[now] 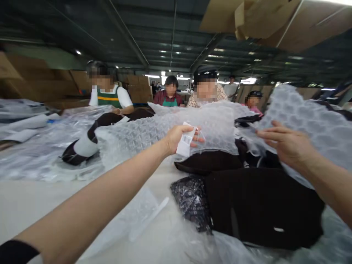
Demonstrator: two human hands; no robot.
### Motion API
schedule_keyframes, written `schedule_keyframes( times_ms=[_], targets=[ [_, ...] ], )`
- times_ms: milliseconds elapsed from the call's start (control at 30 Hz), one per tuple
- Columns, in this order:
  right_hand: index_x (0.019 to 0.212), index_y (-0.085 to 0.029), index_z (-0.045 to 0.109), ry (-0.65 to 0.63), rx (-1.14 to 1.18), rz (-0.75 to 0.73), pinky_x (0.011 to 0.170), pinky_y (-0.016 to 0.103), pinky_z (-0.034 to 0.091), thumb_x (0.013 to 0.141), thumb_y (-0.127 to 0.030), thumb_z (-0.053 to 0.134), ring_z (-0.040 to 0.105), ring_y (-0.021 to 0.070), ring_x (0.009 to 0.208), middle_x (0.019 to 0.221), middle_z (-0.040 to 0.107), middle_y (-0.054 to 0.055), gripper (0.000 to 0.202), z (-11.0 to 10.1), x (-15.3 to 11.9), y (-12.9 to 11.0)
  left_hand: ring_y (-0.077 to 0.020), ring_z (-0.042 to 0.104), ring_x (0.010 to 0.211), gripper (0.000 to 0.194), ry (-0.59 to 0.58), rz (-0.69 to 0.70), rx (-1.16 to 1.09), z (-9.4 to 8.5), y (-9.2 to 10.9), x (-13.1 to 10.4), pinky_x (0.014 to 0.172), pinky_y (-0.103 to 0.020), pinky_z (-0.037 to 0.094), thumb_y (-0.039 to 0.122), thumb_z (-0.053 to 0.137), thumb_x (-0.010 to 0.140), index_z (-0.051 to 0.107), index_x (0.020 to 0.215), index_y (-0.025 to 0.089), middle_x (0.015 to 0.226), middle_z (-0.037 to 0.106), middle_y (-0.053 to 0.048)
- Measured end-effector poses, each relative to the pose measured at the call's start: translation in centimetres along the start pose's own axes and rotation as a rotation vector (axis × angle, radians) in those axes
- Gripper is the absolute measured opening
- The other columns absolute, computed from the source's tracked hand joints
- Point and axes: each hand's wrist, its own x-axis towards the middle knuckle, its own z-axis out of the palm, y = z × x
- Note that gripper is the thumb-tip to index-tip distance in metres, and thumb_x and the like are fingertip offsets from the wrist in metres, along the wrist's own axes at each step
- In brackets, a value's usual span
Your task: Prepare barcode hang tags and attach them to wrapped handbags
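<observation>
My left hand (pixel 180 138) reaches forward over the table and pinches a small white barcode tag (pixel 186 143) against a sheet of bubble wrap (pixel 154 132). My right hand (pixel 286 143) grips the edge of another bubble wrap sheet (pixel 305 121) on the right. Below both hands lies a dark brown garment (pixel 261 205) with a black patterned plastic packet (pixel 192 201) beside it. A second dark piece (pixel 209 161) sits under the left sheet.
Clear plastic bags (pixel 41 154) cover the white table (pixel 27 205) at left, with a dark and white item (pixel 85 143) among them. Several co-workers sit across the table. Cardboard boxes (pixel 275 18) hang overhead at top right.
</observation>
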Motion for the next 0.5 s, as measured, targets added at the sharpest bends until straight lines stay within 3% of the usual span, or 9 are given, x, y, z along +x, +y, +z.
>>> schedule_keyframes(
  times_ms=[67,133,233,300,400,433,500],
  targets=[
    [0.078,-0.007,0.069,-0.043,0.244,0.064,0.079,0.031,0.041,0.07,-0.011,0.063,0.047,0.022,0.119,0.131,0.049,0.018,0.011,1.2,0.8,-0.7,-0.0175,0.063,0.061,0.025,0.078,-0.045,0.048,-4.1,-0.6,-3.6,0.043,-0.021,0.045,0.011,0.043,0.076,0.065,0.089,0.007,0.082,0.067,-0.011],
    [0.066,-0.013,0.07,-0.127,0.353,0.103,0.088,0.033,0.035,0.066,-0.006,0.067,0.044,0.0207,0.121,0.134,0.048,0.011,0.008,1.8,0.4,-1.3,-0.0177,0.061,0.051,0.021,0.218,-0.127,0.107,-9.2,-2.1,-7.9,0.038,-0.022,0.042,0.01,0.049,0.073,0.067,0.083,0.005,0.072,0.069,-0.013],
    [0.055,-0.014,0.069,-0.213,0.287,0.186,0.089,0.037,0.033,0.07,-0.005,0.063,0.054,0.0203,0.111,0.118,0.063,0.012,0.019,2.6,-0.3,-1.8,-0.0137,0.05,0.032,0.01,0.559,-0.238,0.16,-17.1,-5.5,-13.9,0.029,-0.02,0.035,0.009,0.056,0.07,0.064,0.065,0.009,0.043,0.06,-0.003],
    [0.055,-0.014,0.07,-0.256,0.289,0.237,0.085,0.04,0.035,0.071,-0.017,0.066,0.059,0.0224,0.102,0.101,0.07,0.015,0.017,3.4,-0.5,-1.8,-0.0092,0.042,0.025,0.016,0.794,-0.28,0.133,-21.4,-7.5,-16.8,0.028,-0.017,0.031,0.008,0.055,0.073,0.058,0.057,0.012,0.033,0.049,0.004],
    [0.056,-0.018,0.073,-0.392,0.316,0.239,0.084,0.043,0.037,0.047,-0.042,0.078,0.06,0.0282,0.094,0.089,0.072,0.016,0.026,5.3,-1.4,-1.8,-0.0071,0.049,0.035,0.017,0.992,-0.336,0.014,-25.6,-9.3,-18.7,0.034,-0.016,0.038,0.014,0.051,0.083,0.055,0.066,0.013,0.045,0.051,0.006],
    [0.054,-0.02,0.073,-0.46,0.299,0.24,0.086,0.044,0.037,0.039,-0.045,0.08,0.06,0.0304,0.093,0.087,0.073,0.016,0.03,5.9,-2.0,-2.0,-0.0069,0.051,0.039,0.017,1.008,-0.355,-0.041,-26.4,-9.7,-18.9,0.036,-0.016,0.04,0.016,0.049,0.085,0.056,0.07,0.013,0.05,0.053,0.006],
    [0.052,-0.022,0.072,-0.621,0.251,0.26,0.088,0.046,0.038,0.034,-0.043,0.081,0.059,0.034,0.093,0.083,0.073,0.013,0.029,7.3,-3.9,-2.6,-0.007,0.053,0.045,0.017,0.985,-0.358,-0.164,-27.2,-10.2,-18.6,0.04,-0.018,0.044,0.021,0.047,0.088,0.057,0.08,0.012,0.06,0.056,0.004]
  ],
)
